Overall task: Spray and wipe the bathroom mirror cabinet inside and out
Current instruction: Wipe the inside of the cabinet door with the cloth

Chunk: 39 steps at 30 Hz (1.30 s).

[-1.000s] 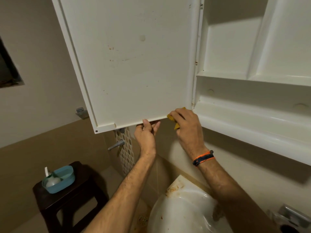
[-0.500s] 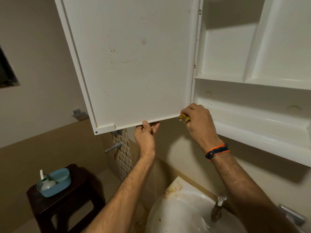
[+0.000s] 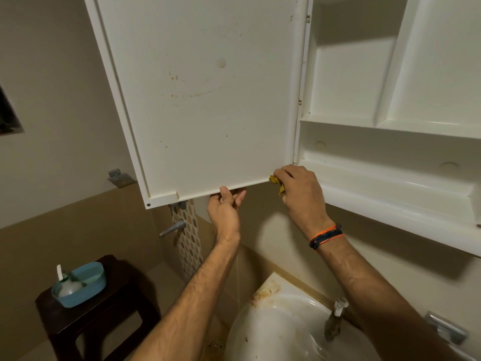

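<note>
Two hands at open cabinet door (image 3: 203, 100) bottom edge.
Left hand (image 3: 225, 212) grips the edge; right hand (image 3: 299, 188) pinches yellow cloth (image 3: 276, 181) (bunched) near hinge corner.

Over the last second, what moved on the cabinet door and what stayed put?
The right hand, gripping the yellow cloth, slid along the door's bottom edge toward the hinge corner and now sits there. The left hand kept holding the bottom edge at the same spot. The door stayed open, stains unwiped; the blue tub stayed on the stool.
</note>
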{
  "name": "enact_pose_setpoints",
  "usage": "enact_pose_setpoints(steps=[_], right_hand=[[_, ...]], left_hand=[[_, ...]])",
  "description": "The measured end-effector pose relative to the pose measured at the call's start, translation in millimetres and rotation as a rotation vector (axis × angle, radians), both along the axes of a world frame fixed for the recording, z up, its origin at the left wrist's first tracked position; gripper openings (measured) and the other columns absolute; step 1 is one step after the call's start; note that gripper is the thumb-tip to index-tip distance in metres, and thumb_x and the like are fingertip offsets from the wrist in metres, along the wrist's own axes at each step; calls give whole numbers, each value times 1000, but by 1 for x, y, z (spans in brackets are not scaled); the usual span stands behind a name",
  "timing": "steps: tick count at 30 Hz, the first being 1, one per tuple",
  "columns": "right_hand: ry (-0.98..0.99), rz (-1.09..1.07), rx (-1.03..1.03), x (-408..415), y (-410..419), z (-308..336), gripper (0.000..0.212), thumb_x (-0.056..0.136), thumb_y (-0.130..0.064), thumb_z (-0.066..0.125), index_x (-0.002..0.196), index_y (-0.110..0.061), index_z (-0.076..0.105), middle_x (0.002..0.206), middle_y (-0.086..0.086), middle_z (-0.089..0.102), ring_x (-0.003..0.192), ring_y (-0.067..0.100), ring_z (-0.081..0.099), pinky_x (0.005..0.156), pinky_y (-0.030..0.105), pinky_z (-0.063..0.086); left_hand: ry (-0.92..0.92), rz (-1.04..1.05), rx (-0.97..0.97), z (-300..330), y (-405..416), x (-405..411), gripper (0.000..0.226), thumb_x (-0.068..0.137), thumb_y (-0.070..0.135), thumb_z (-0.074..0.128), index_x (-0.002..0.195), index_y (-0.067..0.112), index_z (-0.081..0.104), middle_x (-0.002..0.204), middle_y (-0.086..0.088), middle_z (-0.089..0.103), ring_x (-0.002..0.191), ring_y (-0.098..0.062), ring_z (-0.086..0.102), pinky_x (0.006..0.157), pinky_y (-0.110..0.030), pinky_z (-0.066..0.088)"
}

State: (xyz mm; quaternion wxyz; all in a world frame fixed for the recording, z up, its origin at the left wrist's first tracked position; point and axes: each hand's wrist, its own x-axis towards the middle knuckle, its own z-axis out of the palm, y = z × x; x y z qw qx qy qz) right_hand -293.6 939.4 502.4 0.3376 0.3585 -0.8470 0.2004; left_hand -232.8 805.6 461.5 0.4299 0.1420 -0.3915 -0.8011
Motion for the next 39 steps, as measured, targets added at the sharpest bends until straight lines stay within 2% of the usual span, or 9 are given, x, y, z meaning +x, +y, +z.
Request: enact_pose_setpoints(steps=[6, 11, 17, 21, 25, 29, 32, 35, 39], right_hand=[[-202, 16, -73, -2, 7, 16, 34, 82, 5, 52, 99, -16, 73, 97, 2, 66, 92, 24, 58, 74, 25, 37], [-227, 135, -289, 3, 17, 11, 30, 88, 3, 56, 105, -13, 75, 100, 2, 69, 96, 20, 61, 86, 25, 46], [-291, 233, -397, 4, 17, 12, 40, 86, 8, 54, 113, -13, 73, 109, 1, 71, 104, 18, 63, 95, 25, 48], [-335, 283, -450, 5, 11, 20, 40, 86, 7, 54, 114, -16, 73, 111, -2, 71, 105, 13, 63, 91, 9, 40], [-349, 327, -487, 7, 3, 35, 51, 78, 15, 51, 113, -16, 73, 110, -2, 71, 101, 8, 60, 85, -5, 34], [-315, 380, -527, 9, -4, 62, 60, 72, 19, 47, 115, -16, 72, 109, -4, 70, 101, 4, 59, 85, -5, 35], [-230, 433, -598, 8, -7, 93, 61, 72, 20, 47, 115, -16, 71, 106, -8, 69, 96, -9, 57, 85, -4, 36], [-131, 503, -670, 6, -7, 131, 60, 73, 21, 47, 115, -14, 71, 105, -9, 67, 95, -17, 55, 86, -2, 38], [18, 536, -735, 1, -12, 177, 51, 80, 18, 51, 117, -11, 70, 109, -3, 70, 100, 3, 61, 89, 2, 41]], left_hand=[[-34, -22, -28, 2, 0, 4, 34, 103, 21, 41, 117, -9, 49, 107, -20, 60, 98, -28, 67, 82, -20, 57], [-18, -39, -9, 5, 2, 5, 27, 103, 19, 40, 114, -4, 49, 97, -11, 63, 84, -16, 69, 83, -23, 57], [-35, -90, 6, 7, 2, 14, 28, 102, 21, 44, 109, -5, 49, 94, -14, 61, 89, -26, 68, 82, -29, 58], [-324, -137, -323, 11, -2, 33, 35, 97, 34, 55, 97, 2, 71, 97, -14, 74, 97, -28, 70, 92, -38, 56], [-462, -64, -761, 39, -1, 52, 28, 93, 39, 61, 95, 15, 75, 92, 1, 75, 94, -14, 70, 92, -36, 55], [-445, 153, -994, 87, -2, 64, 19, 90, 38, 66, 100, 25, 73, 90, 18, 72, 85, 11, 63, 77, -10, 50], [-399, 276, -1117, 127, -8, 69, 20, 91, 35, 65, 107, 24, 70, 95, 18, 70, 88, 14, 61, 73, -3, 47], [-348, 413, -1225, 171, -16, 74, 26, 92, 33, 64, 115, 22, 66, 106, 14, 69, 93, 8, 63, 79, -7, 50], [-262, 664, -1377, 223, -25, 82, 29, 92, 29, 63, 119, 18, 64, 113, 7, 66, 102, -4, 62, 89, -25, 54]])
